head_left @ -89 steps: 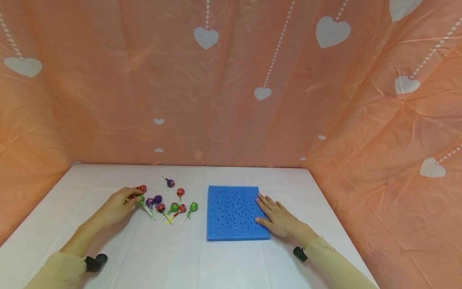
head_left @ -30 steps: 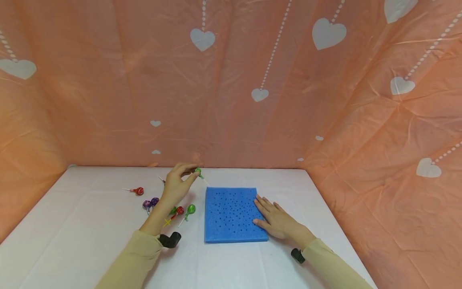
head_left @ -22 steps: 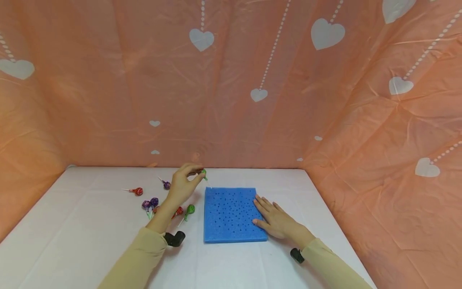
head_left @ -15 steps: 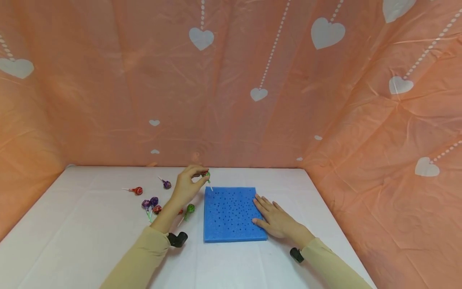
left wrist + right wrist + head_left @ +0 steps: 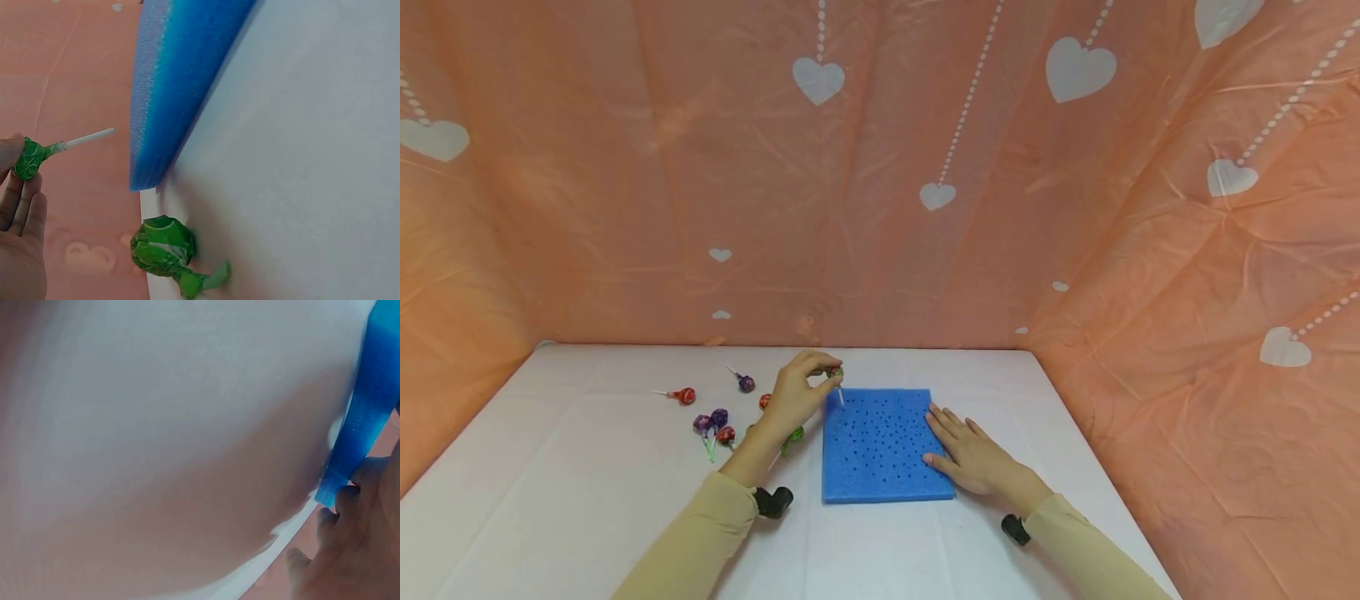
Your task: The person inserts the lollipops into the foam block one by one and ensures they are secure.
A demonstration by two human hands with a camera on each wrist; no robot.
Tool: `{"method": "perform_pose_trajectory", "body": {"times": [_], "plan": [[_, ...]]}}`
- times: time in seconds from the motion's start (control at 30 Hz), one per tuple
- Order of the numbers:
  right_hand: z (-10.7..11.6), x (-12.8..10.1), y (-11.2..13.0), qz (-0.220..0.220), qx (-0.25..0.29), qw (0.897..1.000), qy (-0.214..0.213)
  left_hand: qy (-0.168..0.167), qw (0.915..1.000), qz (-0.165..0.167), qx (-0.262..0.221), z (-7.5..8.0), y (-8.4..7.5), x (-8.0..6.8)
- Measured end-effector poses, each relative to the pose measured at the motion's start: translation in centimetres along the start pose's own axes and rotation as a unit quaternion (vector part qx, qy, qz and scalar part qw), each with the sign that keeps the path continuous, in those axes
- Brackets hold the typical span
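A green lollipop (image 5: 837,374) is pinched by its wrapped head in the fingertips of the left hand (image 5: 795,392), its white stick pointing down at the far left corner of a blue foam pad (image 5: 880,450). In the left wrist view the lollipop (image 5: 30,156) sits between the fingertips with its stick reaching toward the pad's edge (image 5: 169,94), not touching it. The pad lies flat on a white table (image 5: 587,500) and is dotted with small dark holes. The right hand (image 5: 973,454) lies flat, fingers straight and spread, pressing on the pad's right edge. Left of the pad, loose lollipops lie scattered: a green one (image 5: 794,435) just beside the left wrist, red and purple ones (image 5: 713,421) further left. A peach curtain with white hearts (image 5: 880,167) hangs behind the table.
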State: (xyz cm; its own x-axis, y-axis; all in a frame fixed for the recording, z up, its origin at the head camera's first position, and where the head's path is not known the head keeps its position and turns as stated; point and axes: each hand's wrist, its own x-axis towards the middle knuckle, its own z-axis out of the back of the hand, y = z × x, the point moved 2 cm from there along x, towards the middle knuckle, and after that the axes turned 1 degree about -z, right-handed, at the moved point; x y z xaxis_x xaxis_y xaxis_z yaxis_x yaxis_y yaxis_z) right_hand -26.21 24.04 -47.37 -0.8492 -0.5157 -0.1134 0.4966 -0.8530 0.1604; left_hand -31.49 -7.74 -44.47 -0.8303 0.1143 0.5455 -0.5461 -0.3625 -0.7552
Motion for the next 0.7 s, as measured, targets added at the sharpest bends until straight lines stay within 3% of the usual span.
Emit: {"method": "perform_pose_trajectory", "body": {"times": [0.7], "plan": [[-0.19,0.13,0.04,-0.005,-0.001,1.000,0.001,0.034,0.9989,0.030,0.007,-0.82,0.35,-0.56]]}}
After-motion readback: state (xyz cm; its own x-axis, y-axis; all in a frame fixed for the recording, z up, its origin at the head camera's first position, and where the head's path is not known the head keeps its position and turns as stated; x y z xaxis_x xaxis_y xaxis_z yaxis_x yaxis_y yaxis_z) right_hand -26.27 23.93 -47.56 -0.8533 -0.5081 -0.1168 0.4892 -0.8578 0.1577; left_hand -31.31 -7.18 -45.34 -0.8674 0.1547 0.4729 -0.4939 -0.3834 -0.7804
